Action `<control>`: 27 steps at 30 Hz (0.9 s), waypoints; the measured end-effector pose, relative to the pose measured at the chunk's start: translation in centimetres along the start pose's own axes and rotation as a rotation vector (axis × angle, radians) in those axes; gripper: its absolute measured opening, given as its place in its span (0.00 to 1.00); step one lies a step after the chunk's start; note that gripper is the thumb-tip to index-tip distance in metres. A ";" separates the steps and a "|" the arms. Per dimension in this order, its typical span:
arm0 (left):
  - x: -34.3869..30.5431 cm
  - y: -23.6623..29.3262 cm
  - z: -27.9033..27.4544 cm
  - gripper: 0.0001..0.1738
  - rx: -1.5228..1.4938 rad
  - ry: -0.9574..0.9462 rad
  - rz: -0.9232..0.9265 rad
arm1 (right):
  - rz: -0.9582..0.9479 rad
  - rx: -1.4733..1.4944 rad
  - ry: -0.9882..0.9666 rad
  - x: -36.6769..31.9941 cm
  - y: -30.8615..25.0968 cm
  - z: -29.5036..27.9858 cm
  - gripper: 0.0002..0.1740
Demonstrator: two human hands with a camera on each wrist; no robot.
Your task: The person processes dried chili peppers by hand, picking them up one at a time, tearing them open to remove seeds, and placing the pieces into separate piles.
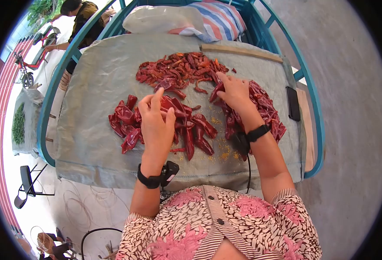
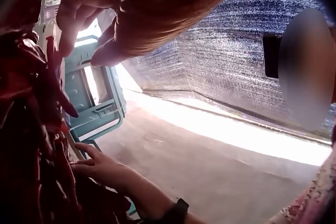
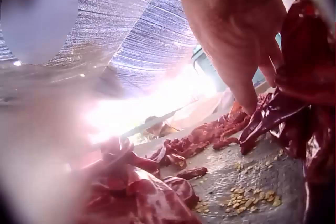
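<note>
My left hand (image 1: pixel 156 125) is over the left pile of dried red chili peppers (image 1: pixel 195 134), its index finger stretched forward and thumb apart. A wide, dark red chili (image 1: pixel 166 83) lies just beyond that fingertip. In the left wrist view, no chili shows between the thumb and fingers (image 2: pixel 71 35). My right hand (image 1: pixel 235 92) reaches over the left edge of the right chili pile (image 1: pixel 266 108), thumb and index finger spread. Its fingertips (image 3: pixel 249 103) come right at a glossy chili (image 3: pixel 270 113) in the right wrist view. At the back lies a heap of smaller, wrinkled chilies (image 1: pixel 178 69).
Loose yellow seeds (image 1: pixel 225 154) dot the grey sheet (image 1: pixel 87 112) between the piles. A phone (image 1: pixel 292 104) lies at the right, a wooden strip (image 1: pixel 243 53) at the back. Blue-green rails (image 1: pixel 310 86) frame the cart; a striped sack (image 1: pixel 219 21) sits behind. Another person (image 1: pixel 84 26) is beyond the left rail.
</note>
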State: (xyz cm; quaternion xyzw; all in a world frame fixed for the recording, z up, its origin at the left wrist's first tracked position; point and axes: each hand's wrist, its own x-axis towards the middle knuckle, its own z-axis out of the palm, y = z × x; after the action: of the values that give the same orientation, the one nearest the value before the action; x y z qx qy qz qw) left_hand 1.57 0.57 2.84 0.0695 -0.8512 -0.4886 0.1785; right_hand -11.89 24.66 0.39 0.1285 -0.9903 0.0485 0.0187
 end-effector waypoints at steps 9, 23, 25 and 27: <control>-1.9 -1.2 0.1 0.25 -0.053 -0.021 0.038 | -0.004 0.209 -0.083 1.8 1.5 2.7 0.20; -2.9 -0.3 0.0 0.21 -0.185 -0.100 0.115 | -0.253 0.702 0.274 -2.8 -2.8 -4.9 0.16; -2.9 -0.3 0.3 0.20 -0.328 -0.122 0.057 | -0.280 0.937 0.080 -5.3 -4.4 -5.5 0.17; -3.1 -0.2 0.7 0.18 -0.521 -0.171 -0.065 | -0.227 1.051 -0.120 -7.8 -5.8 -5.8 0.16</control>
State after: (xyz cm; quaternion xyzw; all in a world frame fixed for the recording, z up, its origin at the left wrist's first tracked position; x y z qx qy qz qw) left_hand 4.19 1.98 1.64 0.0070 -0.7063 -0.7005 0.1021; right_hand -2.72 21.64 6.25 0.2294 -0.8118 0.5277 -0.0994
